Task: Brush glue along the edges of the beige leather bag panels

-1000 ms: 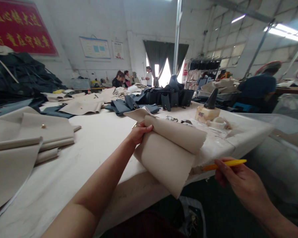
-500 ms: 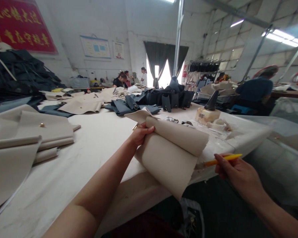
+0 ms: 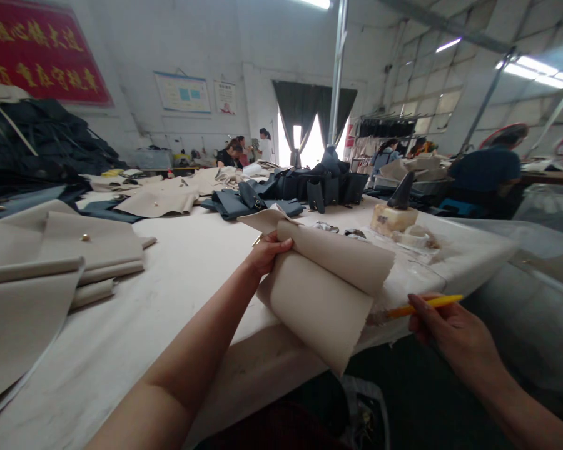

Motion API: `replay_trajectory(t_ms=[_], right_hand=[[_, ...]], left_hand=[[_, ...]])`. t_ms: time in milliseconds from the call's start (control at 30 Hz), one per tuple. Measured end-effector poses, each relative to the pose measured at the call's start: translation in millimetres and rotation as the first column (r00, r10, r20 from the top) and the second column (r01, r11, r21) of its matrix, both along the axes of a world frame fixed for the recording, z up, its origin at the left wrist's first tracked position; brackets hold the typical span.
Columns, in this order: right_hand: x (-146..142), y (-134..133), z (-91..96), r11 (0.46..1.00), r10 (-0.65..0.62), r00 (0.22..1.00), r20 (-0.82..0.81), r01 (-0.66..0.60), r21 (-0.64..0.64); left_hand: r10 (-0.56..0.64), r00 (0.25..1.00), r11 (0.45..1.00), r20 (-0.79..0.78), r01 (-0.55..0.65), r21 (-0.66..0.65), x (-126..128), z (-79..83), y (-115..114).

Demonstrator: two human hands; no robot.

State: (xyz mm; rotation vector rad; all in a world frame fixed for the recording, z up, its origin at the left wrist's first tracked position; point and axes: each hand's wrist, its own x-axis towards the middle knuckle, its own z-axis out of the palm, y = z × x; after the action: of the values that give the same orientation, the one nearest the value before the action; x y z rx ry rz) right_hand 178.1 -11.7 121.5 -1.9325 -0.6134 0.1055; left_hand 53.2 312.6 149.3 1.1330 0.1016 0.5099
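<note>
My left hand (image 3: 266,252) grips a folded beige leather piece (image 3: 326,294) at its left edge, thumb over the top fold. The piece lies on the white table (image 3: 178,275) and hangs over the near edge. My right hand (image 3: 443,331) is closed around a thin yellow brush (image 3: 422,305), held level just right of the piece, its tip pointing at the piece's lower right edge. The brush tip is close to the leather; I cannot tell whether they touch.
Beige leather pieces (image 3: 51,256) lie stacked at the left. Dark blue bag parts (image 3: 304,184) are piled at the table's middle back. A yellowish block with a dark cone (image 3: 394,212) stands at the right. A seated person in blue (image 3: 485,172) and other workers (image 3: 234,153) are farther off.
My right hand with the brush has shifted slightly, up toward the leather and then a little back down. The left hand and the leather have hardly moved.
</note>
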Motion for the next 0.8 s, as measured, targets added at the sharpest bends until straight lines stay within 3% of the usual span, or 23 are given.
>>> replay_trajectory(t_ms=[167,333,467,567,700,800], right_hand=[[-25,-9,-10.1,0.997,0.048,0.993,-0.111,-0.041,0.067],[-46,-11,-19.6,0.983,0.167,0.985,-0.044,-0.17,-0.069],[-47,-10,-12.5,0.994,0.107,0.993,-0.043,-0.106,0.016],[-46,-9,-7.2,0.99,0.138,0.989,-0.045,-0.138,0.003],[-42,-7,-7.7,0.997,0.052,0.997,-0.05,-0.048,0.067],[-38,-9,-8.9,0.995,0.054,0.995,-0.085,-0.047,0.083]], left_hand=[[0.026,1.0,1.0,0.005,-0.026,-0.001,-1,1.3,2],[0.03,1.0,0.999,-0.008,-0.03,0.014,-1,1.1,-1],[0.024,1.0,0.999,-0.02,-0.023,0.034,-1,0.8,-4],[0.027,1.0,0.999,-0.015,-0.026,0.044,-1,1.8,-5],[0.029,1.0,0.998,-0.006,-0.029,0.057,-3,5.4,-5],[0.039,0.999,0.996,-0.021,-0.038,0.083,-6,12.6,-5]])
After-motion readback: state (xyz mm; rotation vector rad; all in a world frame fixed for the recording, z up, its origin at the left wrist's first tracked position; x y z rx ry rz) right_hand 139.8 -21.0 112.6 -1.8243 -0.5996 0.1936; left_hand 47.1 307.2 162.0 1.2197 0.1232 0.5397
